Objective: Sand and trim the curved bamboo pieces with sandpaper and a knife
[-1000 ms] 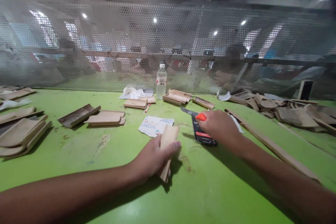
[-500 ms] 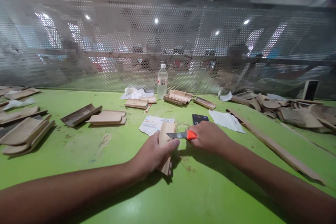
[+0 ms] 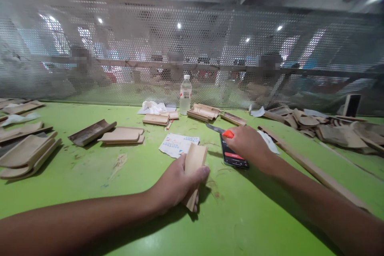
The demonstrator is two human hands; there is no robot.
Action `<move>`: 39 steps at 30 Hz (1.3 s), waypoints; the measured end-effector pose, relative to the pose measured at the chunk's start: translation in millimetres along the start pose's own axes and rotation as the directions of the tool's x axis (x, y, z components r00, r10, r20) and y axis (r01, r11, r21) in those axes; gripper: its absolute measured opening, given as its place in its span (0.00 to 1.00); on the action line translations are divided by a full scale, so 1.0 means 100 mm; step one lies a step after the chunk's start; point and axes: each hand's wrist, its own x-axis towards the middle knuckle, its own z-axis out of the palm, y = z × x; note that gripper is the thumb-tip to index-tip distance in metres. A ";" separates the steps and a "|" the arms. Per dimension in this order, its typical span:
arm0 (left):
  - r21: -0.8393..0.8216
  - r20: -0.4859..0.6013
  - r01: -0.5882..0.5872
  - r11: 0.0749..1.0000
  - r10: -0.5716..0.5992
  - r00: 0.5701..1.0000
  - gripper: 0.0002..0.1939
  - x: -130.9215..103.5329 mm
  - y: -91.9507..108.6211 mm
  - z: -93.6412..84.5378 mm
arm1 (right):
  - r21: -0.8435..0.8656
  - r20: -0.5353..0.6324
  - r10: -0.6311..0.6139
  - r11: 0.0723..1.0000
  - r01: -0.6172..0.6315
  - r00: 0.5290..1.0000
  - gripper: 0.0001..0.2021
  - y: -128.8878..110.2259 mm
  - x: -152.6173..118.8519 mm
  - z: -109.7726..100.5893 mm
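My left hand (image 3: pixel 177 182) is wrapped round a pale split bamboo piece (image 3: pixel 195 157), held upright and a little tilted above the green table (image 3: pixel 144 236). In my right hand (image 3: pixel 247 144) is a knife with an orange handle (image 3: pixel 228 134). Its dark blade (image 3: pixel 214 128) points left and away from me, apart from the bamboo piece. Partly under my right hand lies a phone (image 3: pixel 235 159) with a lit screen. A sheet of sandpaper (image 3: pixel 177 145), printed side up, rests just behind the bamboo piece.
Bamboo pieces lie at the left (image 3: pixel 28 156), and a heap of them (image 3: pixel 339 128) fills the right. A long bamboo strip (image 3: pixel 315 172) runs along the right side. A water bottle (image 3: pixel 185 98) stands before the perforated metal screen (image 3: pixel 144 64). Blurred people sit behind it.
The knife has moved off the bamboo piece, up and to the right, uncovering more of the phone. My left hand has turned and lowered the bamboo piece slightly toward me.
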 end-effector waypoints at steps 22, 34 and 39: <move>-0.062 -0.026 -0.064 0.996 0.063 0.998 0.21 0.01 0.00 0.01 | 0.063 0.109 -0.324 0.946 0.319 0.940 0.07 -0.24 -0.20 0.07; -0.211 0.066 0.022 0.977 -0.008 0.998 0.26 -0.01 -0.03 0.06 | 0.074 -0.028 -0.062 0.995 0.064 0.998 0.15 -0.12 -0.13 0.01; -0.260 0.087 0.032 0.965 -0.010 0.996 0.31 -0.02 -0.05 0.05 | 0.129 -0.021 -0.097 0.987 0.099 0.995 0.15 -0.14 -0.15 0.03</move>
